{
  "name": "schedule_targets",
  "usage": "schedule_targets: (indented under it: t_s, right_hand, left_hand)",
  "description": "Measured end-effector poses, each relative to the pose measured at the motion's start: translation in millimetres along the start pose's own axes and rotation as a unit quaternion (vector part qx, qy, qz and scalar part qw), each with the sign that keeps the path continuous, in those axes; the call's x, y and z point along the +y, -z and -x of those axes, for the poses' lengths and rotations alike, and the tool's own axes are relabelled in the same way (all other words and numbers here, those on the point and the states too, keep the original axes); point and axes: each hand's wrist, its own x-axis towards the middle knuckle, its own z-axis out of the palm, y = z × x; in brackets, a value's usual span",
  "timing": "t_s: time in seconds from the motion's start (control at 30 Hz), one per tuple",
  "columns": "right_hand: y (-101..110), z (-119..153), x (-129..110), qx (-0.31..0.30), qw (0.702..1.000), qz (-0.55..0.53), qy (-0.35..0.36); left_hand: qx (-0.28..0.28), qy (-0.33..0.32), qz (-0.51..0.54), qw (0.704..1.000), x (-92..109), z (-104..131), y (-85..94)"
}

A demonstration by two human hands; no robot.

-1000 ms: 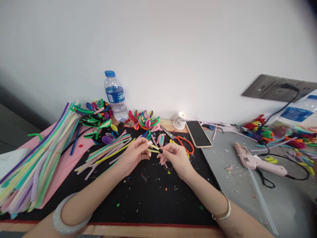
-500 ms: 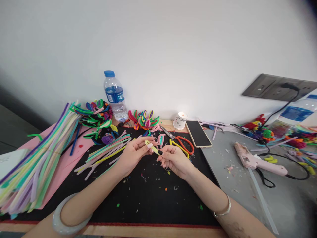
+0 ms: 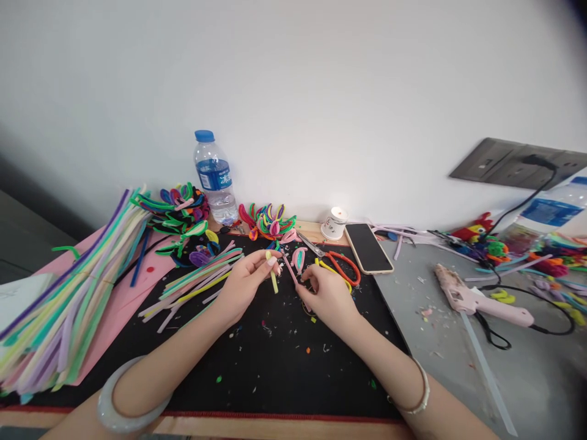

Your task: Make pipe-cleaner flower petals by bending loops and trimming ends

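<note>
My left hand pinches a short pale-yellow pipe cleaner, whose lower end hangs below the fingertips. Between the two hands a pink pipe cleaner slants across the black mat; its near end is at the closed fingertips of my right hand. A looped pink and green pipe-cleaner piece lies just beyond the right fingers. Scissors with orange handles rest behind that hand, beside a yellow-handled tool partly hidden by it.
Loose pipe cleaners and a large bundle lie at left. A water bottle, a paper cup and a phone stand or lie near the wall. At right is a corded glue gun.
The yellow piece, earlier between both hands, is now only in my left hand and points downward. My right hand has let it go and is now on the pink pipe cleaner.
</note>
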Motion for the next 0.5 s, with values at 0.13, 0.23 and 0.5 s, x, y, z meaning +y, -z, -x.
schedule_targets:
  t_s: [0.13,0.23,0.5]
  right_hand:
    - [-4.9,7.5,-4.4,-0.022,0.992,0.123,0.03]
    - [-5.6,7.3,-3.3,-0.013,0.993,0.112,0.033]
    - [-2.3,1.5,1.8,0.055,0.991,-0.115,0.035]
  left_hand:
    - [-0.011,0.018,0.023,1.0,-1.2,-0.2,-1.7]
    - [0.006,0.005,0.026,1.0,-1.9,-0.8,-2.4]
    - [0.059,0.014,0.159,0.985,2.6,-4.0,2.7]
